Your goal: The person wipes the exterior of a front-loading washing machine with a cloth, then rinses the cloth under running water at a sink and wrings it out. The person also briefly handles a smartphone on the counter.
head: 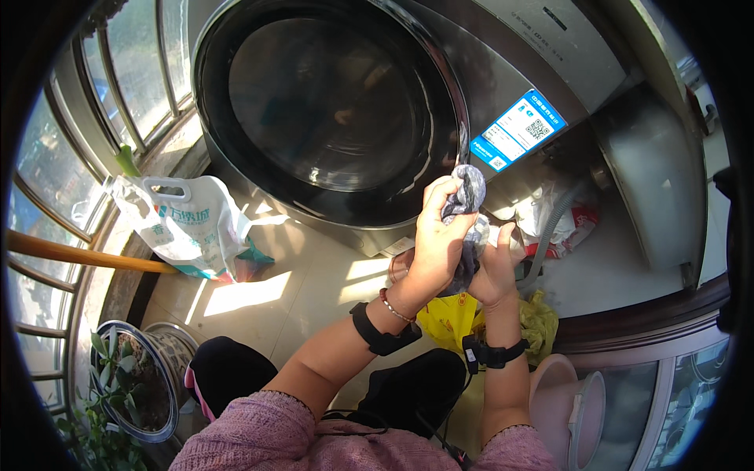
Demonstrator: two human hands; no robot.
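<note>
A bunched grey and dark patterned cloth is held at the right edge of a front-loading washing machine's round dark door. My left hand has its fingers closed round the upper part of the cloth. Close by on the right, my right hand touches the lower part, thumb raised; its other fingers are largely hidden behind the cloth, so its hold is unclear. A blue and white label is stuck on the machine's front, up and right of the hands.
A white plastic bag stands by the barred window at left, near a wooden pole and a potted plant. Yellow bags lie below my hands. A grey hose, a red and white bag and pink basins are at right.
</note>
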